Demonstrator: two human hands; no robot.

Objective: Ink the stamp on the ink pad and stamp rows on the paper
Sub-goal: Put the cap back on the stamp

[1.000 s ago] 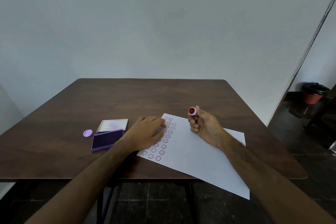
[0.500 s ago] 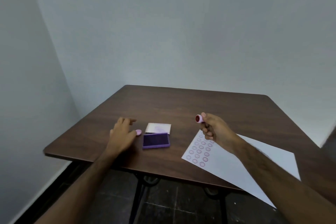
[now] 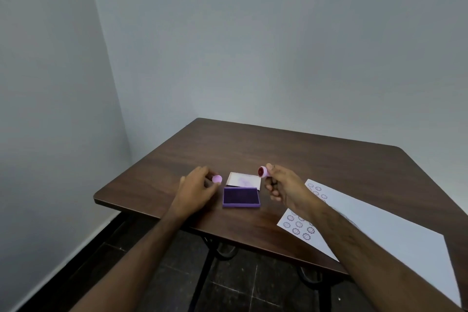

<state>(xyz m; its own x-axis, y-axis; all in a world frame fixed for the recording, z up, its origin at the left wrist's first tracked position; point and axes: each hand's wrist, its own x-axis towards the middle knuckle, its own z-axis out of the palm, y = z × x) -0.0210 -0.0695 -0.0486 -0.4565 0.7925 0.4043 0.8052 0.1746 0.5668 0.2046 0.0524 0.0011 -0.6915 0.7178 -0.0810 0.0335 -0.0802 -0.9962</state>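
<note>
Left hand: the left hand (image 3: 196, 189) has left the paper, where it lay flat a second ago, and now has its fingertips closed on the small lilac cap (image 3: 217, 179), just left of the ink pad; whether the cap is lifted off the tabletop I cannot tell.
Right hand: the right hand (image 3: 283, 186) stays clenched round the stamp (image 3: 263, 172), face turned left and showing red, and has moved off the paper to hang over the gap just right of the ink pad.
Ink pad: the ink pad (image 3: 241, 197) lies open on the tabletop (image 3: 291, 149), its pale lid (image 3: 244, 180) touching its far edge, between the two hands.
Paper: the paper (image 3: 395, 238) lies at the right, no hand on it; several rows of round prints (image 3: 300, 227) sit at its left end, most of the sheet blank.
Meaning: with the stamp face up and away from both pad and paper and the other hand on the cap, this looks more like capping the stamp than re-inking.
Risk: the unheld paper may shift if stamping resumes.
</note>
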